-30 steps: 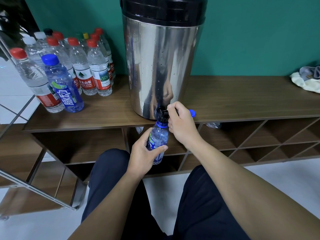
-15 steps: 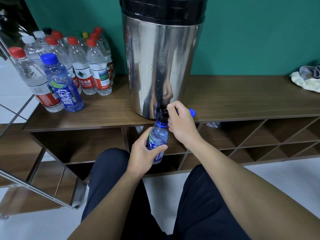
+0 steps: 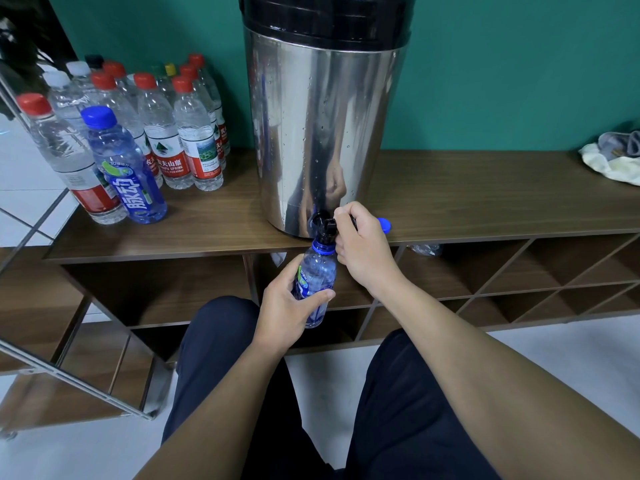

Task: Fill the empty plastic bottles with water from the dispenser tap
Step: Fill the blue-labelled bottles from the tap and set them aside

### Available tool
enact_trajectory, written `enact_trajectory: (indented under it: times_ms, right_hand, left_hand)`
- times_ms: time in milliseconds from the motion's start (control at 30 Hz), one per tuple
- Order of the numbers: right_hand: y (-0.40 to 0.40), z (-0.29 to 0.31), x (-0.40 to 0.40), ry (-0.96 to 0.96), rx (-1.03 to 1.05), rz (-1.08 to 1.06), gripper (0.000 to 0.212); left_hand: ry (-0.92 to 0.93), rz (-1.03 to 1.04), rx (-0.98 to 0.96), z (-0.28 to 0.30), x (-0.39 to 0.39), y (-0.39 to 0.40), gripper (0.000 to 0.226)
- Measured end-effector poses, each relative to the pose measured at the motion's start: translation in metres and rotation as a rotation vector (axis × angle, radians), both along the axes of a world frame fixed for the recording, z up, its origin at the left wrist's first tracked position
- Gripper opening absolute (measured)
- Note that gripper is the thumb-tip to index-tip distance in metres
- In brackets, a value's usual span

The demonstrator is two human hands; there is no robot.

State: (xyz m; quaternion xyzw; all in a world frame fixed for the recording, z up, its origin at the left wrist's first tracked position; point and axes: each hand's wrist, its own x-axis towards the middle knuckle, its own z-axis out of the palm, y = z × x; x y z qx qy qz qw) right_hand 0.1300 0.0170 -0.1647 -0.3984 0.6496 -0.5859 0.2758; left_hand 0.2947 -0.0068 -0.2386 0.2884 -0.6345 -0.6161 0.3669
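The left hand (image 3: 284, 306) is wrapped around a small, clear blue-tinted plastic bottle (image 3: 316, 282), thumb across its front, holding it upright with its open neck just under the black dispenser tap (image 3: 323, 226). The right hand (image 3: 363, 251) is curled around the tap's lever, wrist raised, forearm reaching in from the lower right. Whether water is flowing, and how full this bottle is, cannot be told.

The tap sits at the base of a tall, shiny steel water dispenser (image 3: 325, 126) at the front edge of the wooden surface (image 3: 485, 192). A loose blue cap (image 3: 384, 225) lies beside the right hand. At the surface's left end stands a cluster of capped bottles (image 3: 138, 140), seemingly already filled, so the task looks well advanced.
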Motion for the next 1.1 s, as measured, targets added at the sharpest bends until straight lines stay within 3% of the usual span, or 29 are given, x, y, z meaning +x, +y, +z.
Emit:
enact_trajectory:
  times_ms: [1100]
  right_hand:
    - [0.0018,0.0015,0.0001,0.013,0.013,0.005,0.033]
  left_hand:
    - [0.004,0.002,0.013,0.006,0.0016,0.0037,0.061]
